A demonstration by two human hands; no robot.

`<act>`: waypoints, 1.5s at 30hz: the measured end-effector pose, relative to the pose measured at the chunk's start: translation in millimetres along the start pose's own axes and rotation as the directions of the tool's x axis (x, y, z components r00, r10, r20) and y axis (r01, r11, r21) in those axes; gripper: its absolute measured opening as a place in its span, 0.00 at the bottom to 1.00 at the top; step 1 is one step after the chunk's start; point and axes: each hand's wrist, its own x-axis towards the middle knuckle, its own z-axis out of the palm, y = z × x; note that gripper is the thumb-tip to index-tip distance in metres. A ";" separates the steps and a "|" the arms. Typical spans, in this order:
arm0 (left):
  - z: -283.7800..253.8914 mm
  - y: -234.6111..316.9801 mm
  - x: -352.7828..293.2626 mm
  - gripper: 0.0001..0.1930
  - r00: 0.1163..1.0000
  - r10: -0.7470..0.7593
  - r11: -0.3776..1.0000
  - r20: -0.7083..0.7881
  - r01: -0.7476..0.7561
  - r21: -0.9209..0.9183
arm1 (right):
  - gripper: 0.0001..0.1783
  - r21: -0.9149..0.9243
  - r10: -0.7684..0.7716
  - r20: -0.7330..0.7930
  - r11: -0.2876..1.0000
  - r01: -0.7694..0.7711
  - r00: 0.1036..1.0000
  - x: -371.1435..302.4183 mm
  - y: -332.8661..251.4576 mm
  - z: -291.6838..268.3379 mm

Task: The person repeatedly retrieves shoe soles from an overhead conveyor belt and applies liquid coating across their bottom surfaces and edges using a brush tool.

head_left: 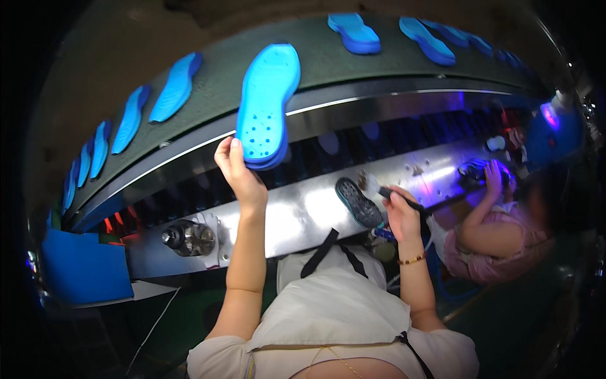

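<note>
A bright blue shoe sole [265, 104] with small round dots near its heel is held up over the edge of the dark belt. My left hand [238, 170] pinches it at the heel end. In my right hand [402, 213] is a brush [379, 188] with a black handle, its brown bristles pointing up and left. Below the bristles, a dark sole-shaped piece [360, 203] with a teal rim lies on the metal table [290, 221], apart from the brush.
More blue soles [177, 88] lie along the dark belt [218, 69] on both sides. A dark bottle-like container [186, 238] stands at the left of the table. A co-worker in pink [489, 240] sits at the right, hands near a purple-lit item. A blue box [85, 268] stands far left.
</note>
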 end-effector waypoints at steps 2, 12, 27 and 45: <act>17.3 39.7 -12.4 0.18 0.783 -0.497 0.793 0.374 0.585 -0.171 | 0.11 -0.015 -0.042 0.010 0.999 0.043 0.999 9.7 -5.9 -3.1; -47.2 35.6 -74.2 0.46 0.473 -0.422 0.469 0.774 0.844 -0.260 | 0.11 0.015 0.009 0.185 1.000 -0.012 0.983 4.5 -26.5 45.2; -3.1 -18.6 -124.5 0.43 0.570 -0.759 0.571 0.315 0.815 -0.100 | 0.08 -0.624 -0.138 0.403 0.682 0.382 0.905 25.8 10.2 123.1; 9.5 21.8 -114.2 0.47 0.480 -0.801 0.425 0.358 0.877 -0.224 | 0.10 -0.460 -0.023 0.747 0.702 0.543 0.664 6.3 -23.2 122.1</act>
